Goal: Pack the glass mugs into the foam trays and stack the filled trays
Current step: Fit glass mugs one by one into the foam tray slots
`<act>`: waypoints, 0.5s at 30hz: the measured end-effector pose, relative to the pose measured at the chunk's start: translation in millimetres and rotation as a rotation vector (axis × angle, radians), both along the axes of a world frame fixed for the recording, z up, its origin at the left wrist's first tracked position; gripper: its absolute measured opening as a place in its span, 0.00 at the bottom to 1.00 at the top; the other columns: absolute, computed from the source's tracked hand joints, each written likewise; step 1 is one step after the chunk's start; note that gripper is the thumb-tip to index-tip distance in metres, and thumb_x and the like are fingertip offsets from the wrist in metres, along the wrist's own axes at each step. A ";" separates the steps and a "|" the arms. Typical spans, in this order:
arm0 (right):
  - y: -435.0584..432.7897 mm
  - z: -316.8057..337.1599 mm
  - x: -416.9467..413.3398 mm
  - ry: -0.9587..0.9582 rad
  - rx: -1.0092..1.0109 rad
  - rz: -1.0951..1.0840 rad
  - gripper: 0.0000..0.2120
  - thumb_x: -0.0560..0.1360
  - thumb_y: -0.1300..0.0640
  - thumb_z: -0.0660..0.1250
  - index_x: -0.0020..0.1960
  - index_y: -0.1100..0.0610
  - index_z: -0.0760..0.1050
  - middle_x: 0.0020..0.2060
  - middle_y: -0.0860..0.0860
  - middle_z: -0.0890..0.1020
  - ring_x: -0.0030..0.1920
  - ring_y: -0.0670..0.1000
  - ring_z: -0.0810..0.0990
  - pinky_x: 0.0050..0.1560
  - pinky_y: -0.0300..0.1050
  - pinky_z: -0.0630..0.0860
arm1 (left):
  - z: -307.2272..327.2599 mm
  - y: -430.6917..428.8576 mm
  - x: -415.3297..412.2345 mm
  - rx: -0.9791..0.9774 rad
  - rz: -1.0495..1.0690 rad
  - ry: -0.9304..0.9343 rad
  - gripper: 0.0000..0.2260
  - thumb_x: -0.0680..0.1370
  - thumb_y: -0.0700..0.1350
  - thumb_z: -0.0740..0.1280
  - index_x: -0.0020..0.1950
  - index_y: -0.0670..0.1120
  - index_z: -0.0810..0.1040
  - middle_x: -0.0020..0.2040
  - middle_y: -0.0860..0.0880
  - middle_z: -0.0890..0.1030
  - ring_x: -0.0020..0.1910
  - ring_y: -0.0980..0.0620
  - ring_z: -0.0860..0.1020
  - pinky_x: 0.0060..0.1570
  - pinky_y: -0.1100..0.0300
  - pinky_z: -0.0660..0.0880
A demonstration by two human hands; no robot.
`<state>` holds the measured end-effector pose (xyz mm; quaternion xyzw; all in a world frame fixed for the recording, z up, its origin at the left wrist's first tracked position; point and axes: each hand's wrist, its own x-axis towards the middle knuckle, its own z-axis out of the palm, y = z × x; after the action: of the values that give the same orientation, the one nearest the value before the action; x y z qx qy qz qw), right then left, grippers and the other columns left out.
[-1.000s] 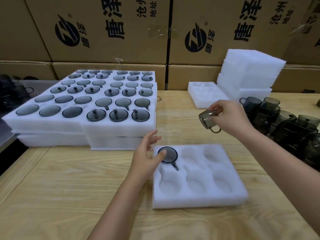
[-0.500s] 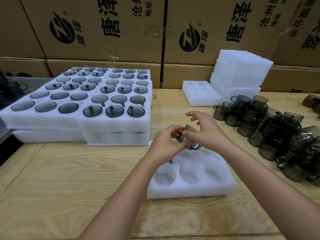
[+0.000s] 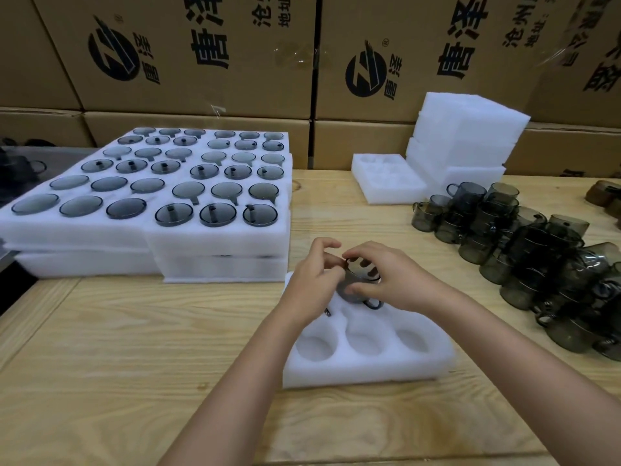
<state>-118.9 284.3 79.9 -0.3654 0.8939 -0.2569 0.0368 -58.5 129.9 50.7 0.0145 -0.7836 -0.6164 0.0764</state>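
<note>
A white foam tray (image 3: 369, 368) with round pockets lies on the wooden table in front of me. Both hands meet over its back row. My right hand (image 3: 396, 280) pinches a smoky glass mug (image 3: 358, 290) by rim and side, its handle pointing toward me. My left hand (image 3: 312, 284) curls its fingers against the mug's left side. Under my left hand only the handle of another mug (image 3: 327, 311) shows in the back left pocket. The three front pockets hold nothing. A pile of loose smoky mugs (image 3: 537, 250) stands at the right.
Stacked foam trays filled with mugs (image 3: 201, 203) take up the left of the table. An unfilled tray (image 3: 386, 183) and a tall stack of foam trays (image 3: 470, 142) stand at the back right. Cardboard boxes (image 3: 201, 52) wall off the back. The table's left edge drops off.
My right hand carried the mug from the right down to the tray's back row. My left hand rose from the first mug and closed on the new one.
</note>
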 end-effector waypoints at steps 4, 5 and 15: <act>-2.7 7.0 1.4 -0.085 -0.053 0.040 0.16 0.70 0.47 0.69 0.57 0.41 0.75 0.52 0.38 0.77 0.53 0.37 0.73 0.50 0.34 0.68 | -0.9 8.6 -6.5 -0.166 0.103 0.113 0.14 0.81 0.52 0.58 0.66 0.53 0.67 0.61 0.54 0.74 0.57 0.60 0.74 0.47 0.67 0.75; -4.2 10.6 2.7 -0.107 -0.109 0.023 0.12 0.71 0.46 0.65 0.54 0.38 0.75 0.51 0.35 0.78 0.54 0.35 0.73 0.51 0.34 0.69 | 1.0 11.2 -8.2 -0.204 0.117 0.162 0.16 0.81 0.53 0.57 0.68 0.51 0.68 0.63 0.54 0.73 0.61 0.58 0.73 0.55 0.64 0.72; -31.0 -13.5 6.6 0.072 0.287 0.051 0.16 0.80 0.58 0.55 0.66 0.55 0.73 0.69 0.55 0.68 0.67 0.51 0.66 0.64 0.41 0.60 | 10.6 22.7 -27.8 -0.581 -0.103 0.145 0.16 0.82 0.53 0.55 0.59 0.49 0.78 0.58 0.52 0.80 0.60 0.51 0.73 0.61 0.54 0.67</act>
<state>-112.3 253.3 66.4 -0.3879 0.9127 -0.1120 0.0630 -86.3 152.6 61.3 -0.0918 -0.9194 -0.3688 0.1017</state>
